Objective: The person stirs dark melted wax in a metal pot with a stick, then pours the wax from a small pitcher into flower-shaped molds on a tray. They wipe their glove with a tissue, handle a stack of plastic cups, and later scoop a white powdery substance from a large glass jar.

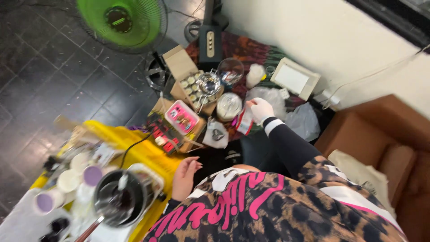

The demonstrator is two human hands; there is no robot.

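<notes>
- stretching out over the cluttered floor, the right hand (261, 109) pinches a small red-and-white pouch (244, 122) beside the round white tub (229, 106)
- left hand (184, 177) open, empty, by the yellow desk (134, 143)
- pouch looks light, soft, crinkly - best held at its top edge

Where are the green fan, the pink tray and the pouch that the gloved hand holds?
green fan (120, 20): head view, on the middle of its round grille.
pink tray (181, 117): head view, on its pink inside.
pouch (244, 122): head view, on its red and white front, below the right hand (260, 109).
</notes>
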